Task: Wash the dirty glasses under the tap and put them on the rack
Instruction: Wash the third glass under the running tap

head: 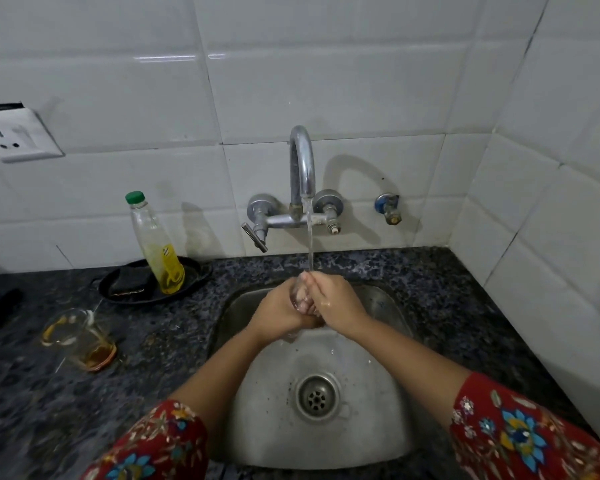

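Floral sleeves (146, 445); left hand (279, 308) and right hand (340, 303) grip glass (297, 300) under tap (302, 168); bottle (156, 247) nearby.

Over the sink (388, 427), the left hand (280, 309) and right hand (338, 303) hold a glass (300, 300) between them, under the tap (302, 161) on the wall (326, 81) behind. Left on the counter (160, 362) stands a second glass (80, 337) — behind it, a bottle (155, 244) in a dish (125, 287).
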Demonstrator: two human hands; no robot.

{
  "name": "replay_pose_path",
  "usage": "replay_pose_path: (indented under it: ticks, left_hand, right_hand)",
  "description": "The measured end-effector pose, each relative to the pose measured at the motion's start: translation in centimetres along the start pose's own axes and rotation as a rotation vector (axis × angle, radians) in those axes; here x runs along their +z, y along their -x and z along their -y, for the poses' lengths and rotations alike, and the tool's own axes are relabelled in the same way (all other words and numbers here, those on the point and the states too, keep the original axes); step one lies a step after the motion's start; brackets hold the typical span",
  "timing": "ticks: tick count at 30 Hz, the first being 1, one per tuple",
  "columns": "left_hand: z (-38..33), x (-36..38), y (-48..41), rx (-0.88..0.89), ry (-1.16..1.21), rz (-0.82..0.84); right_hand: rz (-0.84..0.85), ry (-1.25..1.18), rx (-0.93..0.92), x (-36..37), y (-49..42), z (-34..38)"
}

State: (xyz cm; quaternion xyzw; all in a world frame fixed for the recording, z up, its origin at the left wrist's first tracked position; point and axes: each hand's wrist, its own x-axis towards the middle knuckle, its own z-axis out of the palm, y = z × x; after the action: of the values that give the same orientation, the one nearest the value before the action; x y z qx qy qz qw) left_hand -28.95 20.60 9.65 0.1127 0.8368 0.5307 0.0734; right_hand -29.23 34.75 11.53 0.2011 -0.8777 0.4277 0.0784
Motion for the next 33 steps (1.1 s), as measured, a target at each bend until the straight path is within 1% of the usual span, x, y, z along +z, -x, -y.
replay_pose_path:
  ticks: [1, 2, 3, 4, 5, 6, 8, 9, 10, 11, 12, 13, 14, 15, 16, 17, 18, 19, 20, 22, 23, 24, 25, 26, 27, 28, 29, 31, 32, 33]
  left_hand:
    - [-0.1, -0.8, -0.2, 0.038, 0.124, 0.157]
    - [-0.3, -1.3, -0.2, 0.044, 0.218, 0.273]
    - [-0.3, -1.5, -0.4, 0.024, 0.267, 0.320]
    - [-0.5, -1.2, -0.3, 0.004, 0.257, 0.295]
    - [-0.6, -0.6, -0.2, -0.018, 0.223, 0.208]
    - [-0.7, 0.2, 0.0, -0.056, 0.135, 0.084]
    - [-0.7, 1.8, 0.6, -0.120, -0.205, -0.155]
    - [-0.7, 2.2, 1.0, -0.143, -0.380, -0.231]
    - [-0.6, 2.3, 1.1, -0.133, -0.472, -0.262]
    - [-0.6, 2.0, 1.1, -0.113, -0.467, -0.232]
    - [-0.5, 1.3, 0.9, -0.078, -0.343, -0.133]
    - [-0.6, 0.4, 0.6, -0.044, -0.151, 0.027]
    - [-0.5, -0.5, 0.6, -0.027, 0.055, 0.205]
    - [-0.6, -1.1, 0.7, -0.041, 0.233, 0.345]
    - [-0.4, -1.5, 0.7, -0.077, 0.342, 0.416]
    - [0.0, -1.5, 0.5, -0.102, 0.371, 0.428]
    - [0.2, -1.2, 0.5, -0.111, 0.337, 0.379]
    - [0.2, -0.5, 0.4, -0.113, 0.258, 0.285]
    - [0.2, 0.2, 0.4, -0.109, 0.124, 0.169]
    - [0.0, 1.6, 0.6, -0.073, -0.230, -0.040]
    - [-0.3, 1.9, 0.7, -0.033, -0.350, -0.111]
    - [-0.4, 1.6, 0.6, 0.022, -0.349, -0.111]
    - [-0.7, 1.1, 0.5, 0.078, -0.226, -0.038]
    - [-1.2, 0.3, 0.5, 0.115, -0.061, 0.085]
    - [-1.6, -0.5, 0.5, 0.127, 0.098, 0.198]
    - [-1.9, -0.9, 0.5, 0.115, 0.212, 0.269]
    - [-2.0, -0.9, 0.6, 0.094, 0.271, 0.293]
    - [-1.7, -0.1, 0.5, 0.035, 0.216, 0.212]
    - [-1.3, 0.4, 0.3, -0.012, 0.084, 0.127]
    - [-0.8, 1.0, 0.3, -0.057, -0.124, 0.051]
  right_hand:
    - [0.008, -0.075, -0.048, -0.3, 0.4, -0.3]
    - [0.027, -0.117, -0.090, -0.5, 0.8, -0.4]
    - [0.035, -0.121, -0.119, -0.7, 1.1, -0.7]
    - [0.023, -0.087, -0.129, -0.7, 1.2, -0.9]
    - [0.011, -0.046, -0.114, -0.6, 1.0, -1.0]
    - [0.021, 0.005, -0.070, -0.5, 0.6, -0.7]
    - [0.092, 0.141, 0.068, -0.4, -0.1, 0.2]
    - [0.122, 0.189, 0.123, -0.4, -0.3, 0.5]
    - [0.132, 0.192, 0.142, -0.3, -0.3, 0.4]
    - [0.125, 0.144, 0.126, -0.3, 0.0, 0.2]
    - [0.115, 0.053, 0.085, -0.4, 0.4, 0.1]
    - [0.107, -0.047, 0.036, -0.5, 0.9, -0.2]
    - [0.103, -0.099, -0.011, -0.6, 1.3, -0.6]
    - [0.103, -0.113, -0.047, -0.5, 1.6, -0.9]
    - [0.099, -0.098, -0.070, -0.4, 1.8, -1.0]
    - [0.085, -0.077, -0.081, -0.2, 2.0, -0.9]
    - [0.067, -0.052, -0.081, -0.1, 1.9, -0.6]
    - [0.062, -0.017, -0.063, 0.1, 1.6, -0.3]
    - [0.074, 0.037, -0.010, 0.3, 1.2, 0.1]
    - [0.128, 0.142, 0.130, 0.4, 0.3, 0.6]
    - [0.129, 0.170, 0.158, 0.5, 0.0, 0.6]
    - [0.110, 0.167, 0.149, 0.4, 0.0, 0.5]
    - [0.091, 0.115, 0.124, 0.2, 0.2, 0.3]
    - [0.078, 0.014, 0.096, 0.0, 0.5, 0.0]
    - [0.070, -0.099, 0.073, -0.2, 0.8, -0.2]
    - [0.053, -0.181, 0.060, -0.3, 1.1, -0.5]
    - [0.027, -0.229, 0.063, -0.4, 1.1, -0.7]
    - [0.004, -0.229, 0.108, -0.2, 0.6, -0.8]
    - [0.016, -0.190, 0.157, 0.0, 0.2, -0.5]
    - [0.051, -0.126, 0.229, 0.2, -0.4, -0.2]
